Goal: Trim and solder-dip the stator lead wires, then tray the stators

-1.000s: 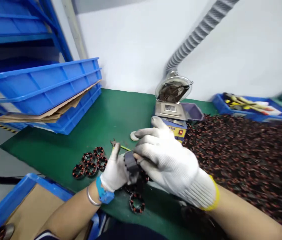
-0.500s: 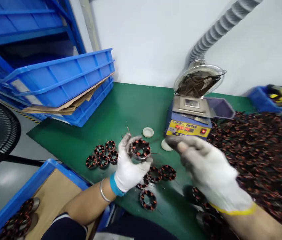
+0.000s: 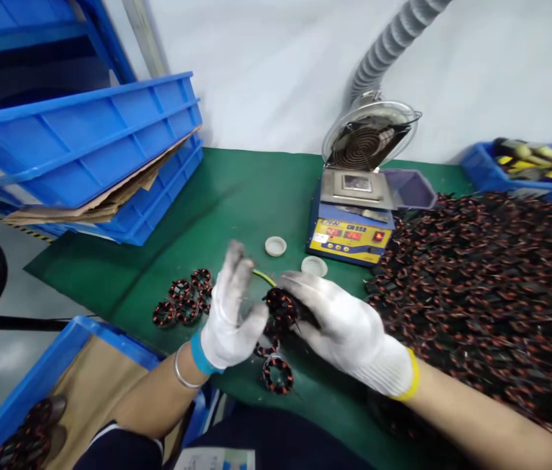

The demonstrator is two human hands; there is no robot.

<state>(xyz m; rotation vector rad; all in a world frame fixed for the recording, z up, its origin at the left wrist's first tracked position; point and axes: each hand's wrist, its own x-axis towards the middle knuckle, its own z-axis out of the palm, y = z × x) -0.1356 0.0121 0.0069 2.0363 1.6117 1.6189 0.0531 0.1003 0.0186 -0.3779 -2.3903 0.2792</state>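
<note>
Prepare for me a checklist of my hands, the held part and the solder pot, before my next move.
1. Right hand has the wound stator at its fingers: ok.
2. Left hand open, without a stator: ok.
3. Solder pot display lit: ok.
4. Display digits readable: cannot tell, blurred.
5. Yellow-green handle fully in view: not ok, partly hidden.

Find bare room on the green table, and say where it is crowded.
The widest bare patch of table lies between the stacked blue bins and the machine, behind the white dishes. Heaped parts crowd the right; rings, left hand and right hand fill the near middle.
</note>
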